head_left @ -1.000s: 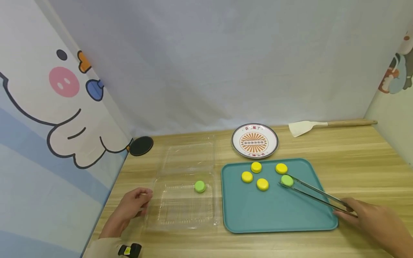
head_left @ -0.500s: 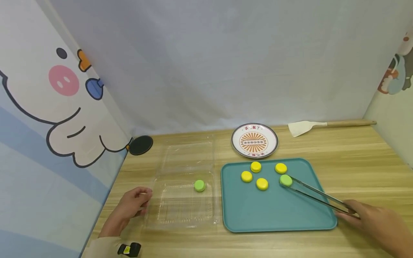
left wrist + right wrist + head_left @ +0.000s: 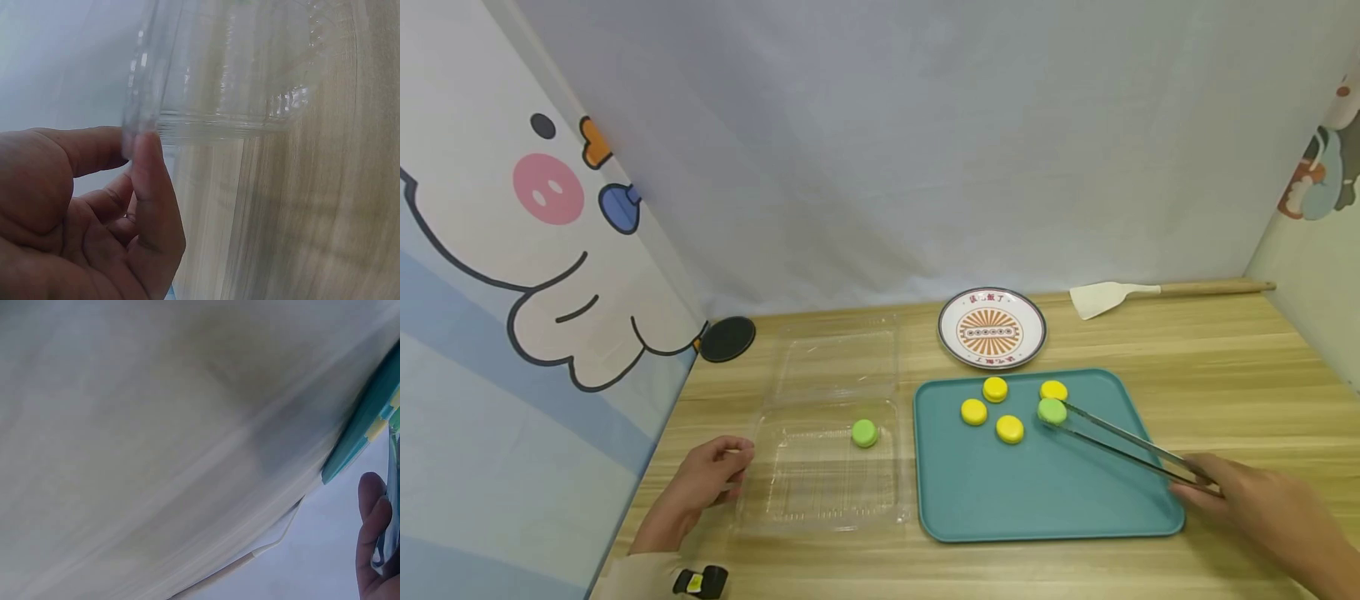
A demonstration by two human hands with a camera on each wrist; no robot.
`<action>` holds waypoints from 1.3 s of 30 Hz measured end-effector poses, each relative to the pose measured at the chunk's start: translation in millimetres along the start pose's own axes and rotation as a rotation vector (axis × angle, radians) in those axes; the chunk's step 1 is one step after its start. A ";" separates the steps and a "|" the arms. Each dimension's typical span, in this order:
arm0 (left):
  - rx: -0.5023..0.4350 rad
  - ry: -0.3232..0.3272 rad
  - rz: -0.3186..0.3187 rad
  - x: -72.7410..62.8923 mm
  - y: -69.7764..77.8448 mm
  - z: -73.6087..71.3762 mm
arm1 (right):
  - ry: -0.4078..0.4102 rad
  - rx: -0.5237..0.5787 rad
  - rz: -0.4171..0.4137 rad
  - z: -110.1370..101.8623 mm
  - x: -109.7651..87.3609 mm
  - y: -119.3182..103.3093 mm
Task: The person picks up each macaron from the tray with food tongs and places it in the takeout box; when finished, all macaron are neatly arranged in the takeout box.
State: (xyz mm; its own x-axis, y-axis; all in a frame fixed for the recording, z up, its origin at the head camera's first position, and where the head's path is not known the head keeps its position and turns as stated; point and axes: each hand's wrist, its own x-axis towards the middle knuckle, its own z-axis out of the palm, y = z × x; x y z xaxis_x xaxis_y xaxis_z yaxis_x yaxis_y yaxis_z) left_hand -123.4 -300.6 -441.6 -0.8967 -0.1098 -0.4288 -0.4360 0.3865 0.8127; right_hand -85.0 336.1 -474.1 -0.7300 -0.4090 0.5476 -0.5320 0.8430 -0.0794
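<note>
My left hand pinches the near-left rim of a clear plastic box between thumb and finger; the left wrist view shows that grip close up. The box lies with its lid folded back, and one green macaron sits inside. In my right hand is a pair of metal tongs. Their tips are on either side of a second green macaron above the teal tray; whether it is off the tray, I cannot tell. Several yellow macarons lie around it, one right behind.
Behind the tray is a white patterned plate. A spatula with a wooden handle lies along the back right. At the back left is a black round disc. Curtain and printed panels border the wooden table.
The tongs and the green macaron between their tips have shifted slightly left and away from me, close to a yellow macaron. My left hand and the box have stayed put.
</note>
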 end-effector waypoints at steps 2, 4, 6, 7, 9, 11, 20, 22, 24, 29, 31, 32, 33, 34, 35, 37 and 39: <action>-0.001 -0.001 0.004 0.2 -0.1 -0.2 | 0.007 0.009 -0.009 -0.2 3.7 -0.4; -0.002 -0.001 0.009 0.4 -0.3 -0.2 | 0.019 0.015 -0.027 -0.2 7.0 -0.4; -0.004 0.000 0.008 0.3 -0.7 0.0 | 0.032 0.023 -0.045 0.1 9.9 -0.7; -0.005 0.002 0.006 0.1 -0.9 0.2 | 0.036 0.023 -0.054 0.6 11.2 -1.0; -0.007 0.009 0.002 0.0 -1.1 0.5 | 0.048 0.025 -0.062 1.7 13.6 -2.2; -0.006 0.011 0.003 0.2 -1.1 0.7 | 0.058 0.032 -0.064 3.0 16.1 -4.5; -0.001 0.005 -0.004 0.1 -1.0 -0.6 | 0.103 0.007 -0.101 11.3 34.4 -16.1; -0.001 0.002 -0.005 0.3 -0.9 -0.6 | 0.107 0.002 -0.117 12.5 39.8 -19.1; 0.000 0.005 -0.003 0.4 -0.6 -0.3 | 0.112 0.011 -0.136 13.6 44.6 -21.9; 0.001 0.006 0.005 0.7 -0.8 0.5 | 0.109 0.072 -0.177 17.4 54.4 -27.3; -0.002 0.003 0.009 1.0 -0.7 0.5 | 0.100 0.087 -0.185 19.0 57.4 -29.1; -0.001 0.004 0.010 0.9 -0.7 0.5 | 0.101 0.089 -0.189 20.0 58.8 -30.0; 0.001 0.006 0.009 0.8 -0.6 0.5 | 0.101 0.093 -0.194 21.1 60.3 -31.0; 0.001 0.007 0.008 0.6 -0.6 0.6 | 0.101 0.093 -0.198 22.1 61.8 -31.9; -0.001 0.007 0.006 0.8 -0.9 0.4 | 0.102 0.094 -0.203 23.2 63.1 -32.9; -0.004 0.004 0.003 1.4 -1.5 0.3 | 0.103 0.096 -0.208 25.1 65.9 -35.0; -0.009 0.002 -0.002 2.0 -2.2 0.1 | 0.097 0.098 -0.208 26.1 68.5 -37.3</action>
State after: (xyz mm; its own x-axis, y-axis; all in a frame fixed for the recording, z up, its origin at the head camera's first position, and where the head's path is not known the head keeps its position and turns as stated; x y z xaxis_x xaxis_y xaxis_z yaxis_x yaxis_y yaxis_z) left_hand -124.3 -301.6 -444.4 -0.8961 -0.1123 -0.4295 -0.4382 0.3782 0.8154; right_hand -126.4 267.4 -455.3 -0.5581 -0.5312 0.6374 -0.7095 0.7039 -0.0346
